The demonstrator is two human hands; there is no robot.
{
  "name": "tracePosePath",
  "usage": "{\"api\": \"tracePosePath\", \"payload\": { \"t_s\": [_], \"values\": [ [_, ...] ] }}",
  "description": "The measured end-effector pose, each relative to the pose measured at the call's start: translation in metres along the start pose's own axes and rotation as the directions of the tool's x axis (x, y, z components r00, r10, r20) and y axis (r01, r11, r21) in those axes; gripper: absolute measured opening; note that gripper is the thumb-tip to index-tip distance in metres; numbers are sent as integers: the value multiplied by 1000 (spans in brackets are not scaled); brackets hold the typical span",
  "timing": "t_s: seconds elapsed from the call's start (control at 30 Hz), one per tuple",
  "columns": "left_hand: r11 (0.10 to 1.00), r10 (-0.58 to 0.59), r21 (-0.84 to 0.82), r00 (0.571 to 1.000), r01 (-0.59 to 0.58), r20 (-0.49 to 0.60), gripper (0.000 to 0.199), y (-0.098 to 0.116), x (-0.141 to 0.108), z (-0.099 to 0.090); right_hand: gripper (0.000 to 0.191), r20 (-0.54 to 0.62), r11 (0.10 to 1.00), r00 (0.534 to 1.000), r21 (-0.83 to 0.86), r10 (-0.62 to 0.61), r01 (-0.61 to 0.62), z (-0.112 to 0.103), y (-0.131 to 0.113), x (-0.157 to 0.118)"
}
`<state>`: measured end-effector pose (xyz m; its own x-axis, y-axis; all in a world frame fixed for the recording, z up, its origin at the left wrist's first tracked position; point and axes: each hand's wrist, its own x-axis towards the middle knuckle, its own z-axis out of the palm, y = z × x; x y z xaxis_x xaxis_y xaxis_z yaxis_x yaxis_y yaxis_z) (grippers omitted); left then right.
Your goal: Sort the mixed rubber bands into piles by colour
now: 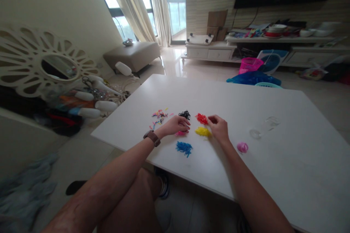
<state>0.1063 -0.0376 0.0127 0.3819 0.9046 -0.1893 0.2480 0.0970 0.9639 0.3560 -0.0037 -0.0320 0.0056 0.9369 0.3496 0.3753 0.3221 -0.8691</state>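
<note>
Small bands lie in colour piles on the white table [218, 96]. My left hand [176, 125] hovers over the pink pile [181, 133], fingers bent and apart, with nothing visible in them. Just beyond it is the black pile [185, 114]. My right hand [218, 126] touches the right edge of the red pile [201, 118], thumb and finger pinched; what they hold is too small to name. The yellow pile [202, 131] sits beside that wrist, and the blue pile [184, 148] is nearest the front edge. Mixed bands [159, 115] are scattered at the left.
Right of my right arm are a pink round object [242, 147] and a clear container [272, 122] with a clear round piece [255, 133] beside it. Beyond the table stand a pink basket [250, 65] and a grey bench [133, 55].
</note>
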Motion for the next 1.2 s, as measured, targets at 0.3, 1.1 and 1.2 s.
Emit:
{"api": "tracePosePath", "payload": {
  "t_s": [0.3,1.1,1.2],
  "values": [
    [998,-8,-61,1000,9,23,31,0,-2,-1,22,126,981,974,-30,-187,193,4,-22,-5],
    [995,-23,-97,993,34,118,38,14,-5,6,15,390,918,838,55,-381,392,10,-41,-20],
    [998,-50,37,992,46,114,31,11,-4,2,14,241,952,925,-13,-295,307,7,-38,-16]
  ]
}}
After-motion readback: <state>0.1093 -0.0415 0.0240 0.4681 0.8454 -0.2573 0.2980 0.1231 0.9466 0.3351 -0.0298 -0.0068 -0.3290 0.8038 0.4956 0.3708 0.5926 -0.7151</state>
